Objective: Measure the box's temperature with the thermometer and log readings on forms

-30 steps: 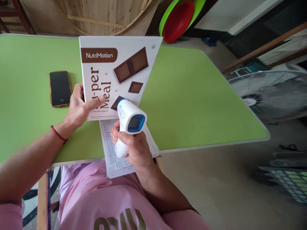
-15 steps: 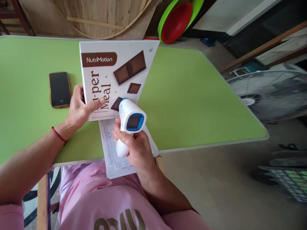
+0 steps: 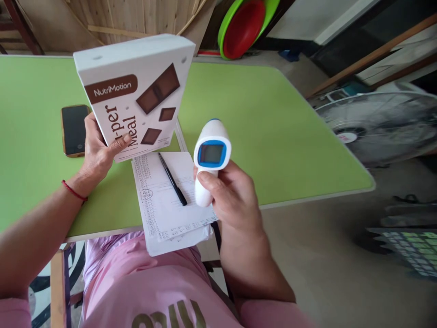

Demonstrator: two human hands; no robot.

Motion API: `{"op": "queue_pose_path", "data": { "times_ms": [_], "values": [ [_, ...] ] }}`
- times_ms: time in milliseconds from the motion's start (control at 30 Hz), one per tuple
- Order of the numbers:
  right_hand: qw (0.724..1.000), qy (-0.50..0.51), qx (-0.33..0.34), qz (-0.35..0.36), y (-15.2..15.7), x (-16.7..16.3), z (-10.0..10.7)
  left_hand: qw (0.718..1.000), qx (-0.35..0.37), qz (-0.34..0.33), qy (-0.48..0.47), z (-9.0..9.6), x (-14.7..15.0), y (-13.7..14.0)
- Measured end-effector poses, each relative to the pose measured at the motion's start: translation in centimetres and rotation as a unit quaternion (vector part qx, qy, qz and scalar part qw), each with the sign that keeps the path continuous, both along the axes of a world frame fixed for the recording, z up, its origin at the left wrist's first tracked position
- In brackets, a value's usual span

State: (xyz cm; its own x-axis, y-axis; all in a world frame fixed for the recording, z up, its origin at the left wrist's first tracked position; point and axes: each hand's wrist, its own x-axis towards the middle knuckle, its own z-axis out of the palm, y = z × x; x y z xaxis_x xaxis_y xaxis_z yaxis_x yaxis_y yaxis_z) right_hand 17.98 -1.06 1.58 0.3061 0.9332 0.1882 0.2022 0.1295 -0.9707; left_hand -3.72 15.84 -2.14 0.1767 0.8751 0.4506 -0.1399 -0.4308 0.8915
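My left hand (image 3: 102, 143) grips the lower left part of a white NutriMotion box (image 3: 119, 109) with pictures of chocolate on it, thumb across the front. The box is tilted above the green table, its top face showing. In my right hand (image 3: 235, 191) is a white and blue infrared thermometer (image 3: 212, 159), held upright by its handle with its grey screen facing me. Below and between the hands lie papers (image 3: 164, 187) with handwriting, overhanging the table's front edge. A black pen (image 3: 172, 180) rests on them.
A phone (image 3: 73, 130) in a brown case lies on the green table (image 3: 273, 136), left of the box. Beyond the right edge stands a fan (image 3: 372, 130). Green and red basins (image 3: 244, 29) are past the far edge. A patterned item (image 3: 409, 250) is at far right.
My right hand has moved the thermometer right, away from the box. My left hand has raised and tilted the box to the left. The pen on the papers has come into view.
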Motion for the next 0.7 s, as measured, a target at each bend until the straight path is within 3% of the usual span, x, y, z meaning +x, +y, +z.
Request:
{"op": "queue_pose_path", "data": {
  "times_ms": [167, 267, 533, 700],
  "values": [
    [0.97, -0.238, -0.005, -0.056, 3.0, 4.8, -1.4, 0.999, 0.004, -0.027, -0.028, -0.4, 0.4, 0.7],
    [0.943, -0.332, -0.01, -0.026, 5.1, 7.1, -3.0, 0.999, -0.001, -0.034, -0.019, -0.7, 0.4, 1.4],
    [0.909, -0.414, -0.033, -0.037, 8.2, 7.6, -5.5, 0.999, -0.001, -0.035, -0.002, -1.9, 0.4, 3.0],
    [0.909, -0.414, -0.027, -0.032, 8.6, 7.5, -6.1, 0.999, -0.009, -0.032, 0.012, -1.5, 0.7, 2.7]
  ]
}}
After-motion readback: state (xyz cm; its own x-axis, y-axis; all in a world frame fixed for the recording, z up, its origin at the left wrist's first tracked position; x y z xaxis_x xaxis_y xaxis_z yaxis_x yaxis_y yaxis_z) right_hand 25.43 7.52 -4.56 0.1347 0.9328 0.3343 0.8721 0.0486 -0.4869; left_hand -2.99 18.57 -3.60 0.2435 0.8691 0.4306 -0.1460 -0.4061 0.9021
